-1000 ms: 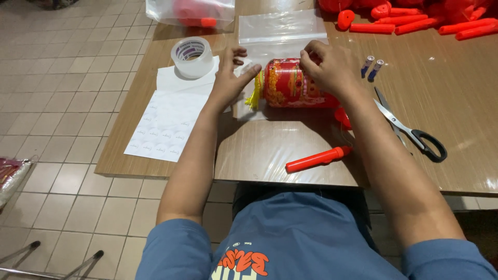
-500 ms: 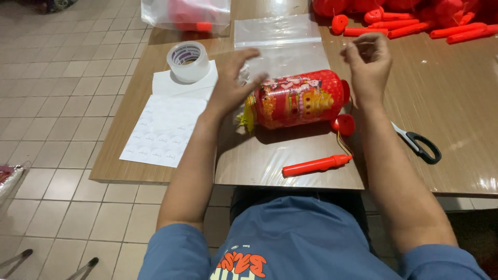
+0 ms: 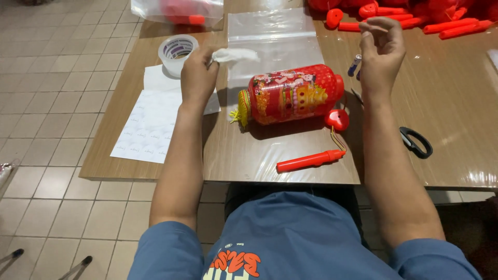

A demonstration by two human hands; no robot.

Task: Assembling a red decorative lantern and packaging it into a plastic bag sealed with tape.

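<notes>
Gripping white paper (image 3: 234,55), left hand (image 3: 198,75) and loosely curled right hand (image 3: 383,54) hover over wooden table (image 3: 456,103).

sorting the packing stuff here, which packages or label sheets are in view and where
Clear flat plastic bag: table centre, under the red printed cylindrical lantern.
Clear plastic bag of red parts: far left table edge.
White sheet of small labels: left of the lantern.
White scrap: in left hand.
</notes>
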